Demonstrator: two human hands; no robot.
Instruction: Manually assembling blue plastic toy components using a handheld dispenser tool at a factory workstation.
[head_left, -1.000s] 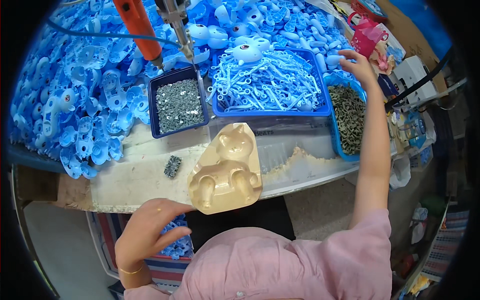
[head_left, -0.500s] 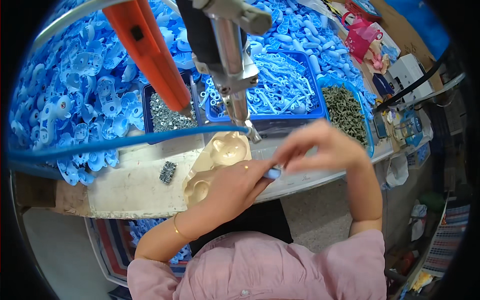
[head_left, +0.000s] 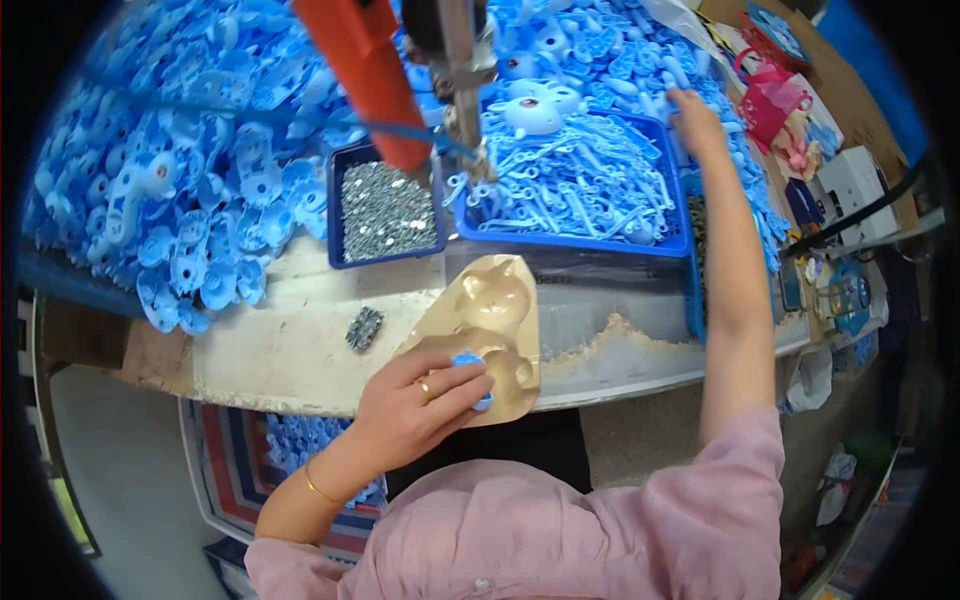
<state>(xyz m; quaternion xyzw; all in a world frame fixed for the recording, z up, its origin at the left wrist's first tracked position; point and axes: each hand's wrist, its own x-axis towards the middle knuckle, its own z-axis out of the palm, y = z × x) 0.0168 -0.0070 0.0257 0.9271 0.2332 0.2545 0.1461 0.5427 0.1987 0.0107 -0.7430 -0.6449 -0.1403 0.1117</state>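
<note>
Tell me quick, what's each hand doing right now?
Left hand: closed on a small blue part over the tan mould.
Right hand: reaching among blue parts; grip unclear.

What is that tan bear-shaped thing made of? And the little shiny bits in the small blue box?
The tan mold looks like smooth, moulded plastic or resin: rounded hollows, soft sheen. I can't tell which. The left hand presses a blue piece into it. The bits look like bare metal, probably screws: grey and glinting.
</note>
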